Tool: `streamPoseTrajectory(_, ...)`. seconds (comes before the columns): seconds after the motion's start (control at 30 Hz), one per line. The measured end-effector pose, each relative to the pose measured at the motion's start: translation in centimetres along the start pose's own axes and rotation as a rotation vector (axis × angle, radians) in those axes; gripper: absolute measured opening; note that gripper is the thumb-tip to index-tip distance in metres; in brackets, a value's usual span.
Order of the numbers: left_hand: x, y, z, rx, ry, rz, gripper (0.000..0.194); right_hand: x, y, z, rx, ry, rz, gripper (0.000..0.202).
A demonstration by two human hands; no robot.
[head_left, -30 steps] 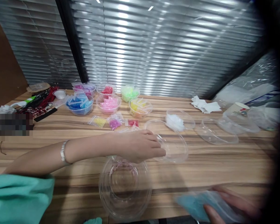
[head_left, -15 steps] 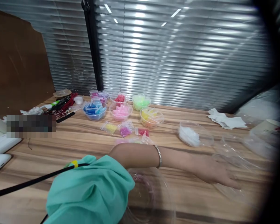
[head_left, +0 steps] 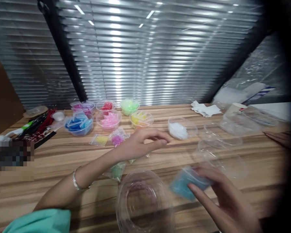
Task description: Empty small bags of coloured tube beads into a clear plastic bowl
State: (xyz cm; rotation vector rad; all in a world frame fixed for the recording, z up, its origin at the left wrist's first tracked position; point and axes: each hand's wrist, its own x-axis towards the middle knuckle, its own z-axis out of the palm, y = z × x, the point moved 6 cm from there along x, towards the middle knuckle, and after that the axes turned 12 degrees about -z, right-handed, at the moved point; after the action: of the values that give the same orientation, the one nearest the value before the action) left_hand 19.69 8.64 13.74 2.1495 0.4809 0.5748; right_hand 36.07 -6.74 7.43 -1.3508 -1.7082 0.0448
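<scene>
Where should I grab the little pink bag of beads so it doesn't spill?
Pinch the pink bead bag by its flat top edge, coming down from above. It lies flat on the wooden table between the yellow bag and the left hand, so sideways room is probably tight.

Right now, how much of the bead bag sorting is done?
Done: six bowls at the back hold colour-sorted bags. In hand: the right hand holds a blue bag; the left hand hovers empty. Left: loose bags on the table and empty clear bowls.
</scene>
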Motion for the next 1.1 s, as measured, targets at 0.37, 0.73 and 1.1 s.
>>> streamPoseTrajectory(0.37,-4.9,-1.3,-6.1,-0.065,0.215,-0.163,0.013,11.5,-6.6,6.6,0.324,-0.242,-0.336,0.02)
streamPoseTrajectory(0.73,-6.7,-1.2,-9.9,0.01,0.359,-0.182,0.02,16.1,-8.5,7.8,0.37,-0.305,-0.451,0.012)
streamPoseTrajectory(1.1,-6.4,-1.2,-9.5,0.075,0.234,-0.238,0.026,16.7,-4.8,9.8,0.738,-0.333,-0.107,0.022)
